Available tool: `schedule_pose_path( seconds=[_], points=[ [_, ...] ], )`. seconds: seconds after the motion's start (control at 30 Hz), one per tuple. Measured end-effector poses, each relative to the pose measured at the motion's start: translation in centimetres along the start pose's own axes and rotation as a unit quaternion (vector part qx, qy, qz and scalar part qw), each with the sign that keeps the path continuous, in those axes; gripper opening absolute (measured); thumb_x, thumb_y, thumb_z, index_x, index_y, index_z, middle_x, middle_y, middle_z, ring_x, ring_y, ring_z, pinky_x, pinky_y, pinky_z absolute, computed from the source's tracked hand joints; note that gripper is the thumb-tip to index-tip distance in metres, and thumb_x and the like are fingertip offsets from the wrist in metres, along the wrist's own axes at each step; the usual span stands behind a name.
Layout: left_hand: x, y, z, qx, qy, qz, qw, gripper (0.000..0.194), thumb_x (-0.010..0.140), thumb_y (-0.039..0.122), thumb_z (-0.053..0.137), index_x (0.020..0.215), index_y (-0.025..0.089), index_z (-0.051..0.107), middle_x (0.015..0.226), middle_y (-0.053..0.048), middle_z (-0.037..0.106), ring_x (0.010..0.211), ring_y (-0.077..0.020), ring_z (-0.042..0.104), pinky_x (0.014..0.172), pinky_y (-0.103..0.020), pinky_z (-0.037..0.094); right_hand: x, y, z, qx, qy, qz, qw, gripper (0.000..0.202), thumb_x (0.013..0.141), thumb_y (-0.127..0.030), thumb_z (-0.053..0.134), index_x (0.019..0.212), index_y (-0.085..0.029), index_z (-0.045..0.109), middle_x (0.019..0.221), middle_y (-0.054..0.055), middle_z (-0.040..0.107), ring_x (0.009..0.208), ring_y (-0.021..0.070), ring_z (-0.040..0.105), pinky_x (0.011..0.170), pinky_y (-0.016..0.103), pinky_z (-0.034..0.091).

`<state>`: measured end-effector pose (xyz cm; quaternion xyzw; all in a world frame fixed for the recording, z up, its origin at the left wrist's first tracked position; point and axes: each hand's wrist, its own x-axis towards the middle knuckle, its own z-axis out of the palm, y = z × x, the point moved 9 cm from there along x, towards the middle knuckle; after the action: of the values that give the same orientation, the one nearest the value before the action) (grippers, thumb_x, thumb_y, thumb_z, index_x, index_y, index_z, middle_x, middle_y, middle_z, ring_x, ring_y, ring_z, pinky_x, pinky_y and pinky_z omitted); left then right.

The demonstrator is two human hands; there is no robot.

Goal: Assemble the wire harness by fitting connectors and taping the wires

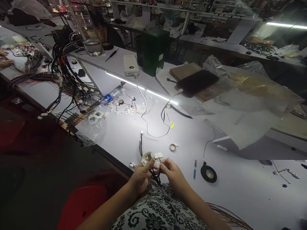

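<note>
Close to my body, my left hand [142, 174] is closed around a black wire harness [155, 178] with white connectors. A white connector [144, 162] and a small green piece [149, 157] show at its fingers. Beside it, my right hand [173, 172] pinches a thin brownish wire [165, 160] between thumb and fingertips. A wider white connector [158, 155] sits between the two hands. Black cables with white plugs [141, 143] lie on the table just beyond my left hand. The finer ends of the wires are too small to make out.
To the right lie a blue-orange pen-like tool [195, 169] and a black tape roll [208, 172]. A smaller tape ring [172, 147] lies ahead. Loose white connectors [130, 109] are scattered farther back, below a shelf holding a white power bank [131, 65]. A red stool [82, 204] stands left.
</note>
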<state>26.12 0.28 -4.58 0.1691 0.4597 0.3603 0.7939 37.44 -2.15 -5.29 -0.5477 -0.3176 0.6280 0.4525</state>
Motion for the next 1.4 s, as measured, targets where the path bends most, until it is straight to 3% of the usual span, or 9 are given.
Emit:
schedule_pose_path(
  seconds=[0.13, 0.23, 0.3, 0.4, 0.63, 0.8, 1.07, 1.27, 1.4],
  points=[
    [-1.6, 1.7, 1.0, 0.056, -0.182, 0.023, 0.982, 0.075, 0.061, 0.042, 0.084, 0.127, 0.028, 0.051, 0.116, -0.007, 0.054, 0.076, -0.0152, 0.059, 0.080, -0.036, 0.045, -0.6, 0.8, -0.5, 0.110, -0.003, 0.042, 0.993, 0.025, 0.085, -0.042, 0.060, 0.084, -0.019, 0.049, 0.068, -0.002, 0.055, 0.067, 0.0162, 0.056, 0.072, 0.031, 0.047],
    [-2.5, 1.3, 1.4, -0.006, -0.287, -0.065, 0.956, 0.076, 0.063, 0.073, 0.065, 0.115, 0.018, 0.061, 0.099, -0.010, 0.062, 0.080, -0.0225, 0.062, 0.086, -0.043, 0.043, -1.0, 0.6, -0.8, 0.073, 0.004, 0.044, 0.996, 0.022, 0.088, -0.040, 0.057, 0.086, -0.019, 0.051, 0.063, -0.004, 0.050, 0.064, 0.0151, 0.054, 0.067, 0.028, 0.044],
    [-2.0, 0.2, 0.8, -0.036, -0.254, -0.136, 0.957, 0.072, 0.072, 0.081, 0.044, 0.101, 0.017, 0.063, 0.085, -0.006, 0.063, 0.059, -0.0168, 0.061, 0.080, -0.042, 0.046, -1.1, 0.1, -0.8, 0.047, -0.002, 0.036, 0.998, 0.023, 0.089, -0.041, 0.056, 0.086, -0.019, 0.052, 0.064, -0.005, 0.048, 0.063, 0.0145, 0.053, 0.065, 0.027, 0.042],
    [-0.7, -2.2, -0.4, 0.005, -0.140, -0.206, 0.969, 0.058, 0.081, 0.072, 0.042, 0.092, 0.018, 0.058, 0.074, 0.000, 0.060, 0.034, -0.0070, 0.045, 0.063, -0.035, 0.049, -1.3, -0.7, -0.3, 0.027, -0.028, 0.018, 0.999, 0.026, 0.088, -0.045, 0.058, 0.084, -0.019, 0.052, 0.068, -0.004, 0.048, 0.063, 0.0136, 0.049, 0.062, 0.026, 0.040],
    [0.0, -4.1, -0.2, 0.037, -0.046, -0.166, 0.984, 0.033, 0.081, 0.047, 0.065, 0.085, 0.015, 0.058, 0.066, 0.002, 0.057, 0.052, -0.0092, 0.053, 0.056, -0.022, 0.044, -2.3, -2.1, 1.1, -0.007, -0.080, -0.011, 0.997, 0.024, 0.089, -0.043, 0.058, 0.085, -0.019, 0.057, 0.081, 0.000, 0.055, 0.076, 0.0162, 0.051, 0.072, 0.028, 0.043],
    [-1.4, -4.4, 0.5, -0.025, -0.049, -0.236, 0.970, 0.036, 0.083, 0.047, 0.063, 0.086, 0.011, 0.062, 0.066, -0.001, 0.058, 0.053, -0.0101, 0.053, 0.051, -0.021, 0.043, -3.1, -2.8, 1.3, -0.025, -0.097, -0.049, 0.994, 0.024, 0.091, -0.042, 0.055, 0.081, -0.020, 0.052, 0.082, 0.001, 0.056, 0.079, 0.0178, 0.054, 0.075, 0.030, 0.044],
    [-1.7, -2.6, 0.4, -0.036, -0.024, -0.150, 0.988, 0.026, 0.076, 0.030, 0.074, 0.092, 0.014, 0.062, 0.077, -0.003, 0.061, 0.066, -0.0114, 0.059, 0.061, -0.021, 0.046, -3.7, -5.3, -0.2, -0.204, 0.045, -0.168, 0.963, 0.020, 0.089, -0.026, 0.050, 0.071, -0.021, 0.046, 0.076, 0.001, 0.049, 0.069, 0.0159, 0.047, 0.062, 0.026, 0.040],
    [-1.2, -1.9, -0.2, -0.015, -0.007, -0.064, 0.998, 0.031, 0.078, 0.036, 0.072, 0.100, 0.020, 0.057, 0.080, 0.000, 0.060, 0.063, -0.0093, 0.057, 0.061, -0.021, 0.043, -4.0, -5.4, 0.6, -0.274, 0.021, -0.163, 0.948, 0.010, 0.090, -0.021, 0.051, 0.081, -0.023, 0.055, 0.076, 0.000, 0.051, 0.070, 0.0158, 0.050, 0.064, 0.027, 0.040],
    [-1.5, -2.2, -0.4, 0.038, -0.011, -0.104, 0.994, 0.037, 0.078, 0.047, 0.068, 0.101, 0.019, 0.057, 0.072, 0.000, 0.058, 0.057, -0.0105, 0.054, 0.054, -0.021, 0.039, -4.4, -5.7, 1.1, -0.304, -0.002, -0.209, 0.930, 0.011, 0.088, -0.016, 0.052, 0.090, -0.023, 0.060, 0.079, 0.001, 0.054, 0.069, 0.0151, 0.052, 0.063, 0.026, 0.041]
  ],
)
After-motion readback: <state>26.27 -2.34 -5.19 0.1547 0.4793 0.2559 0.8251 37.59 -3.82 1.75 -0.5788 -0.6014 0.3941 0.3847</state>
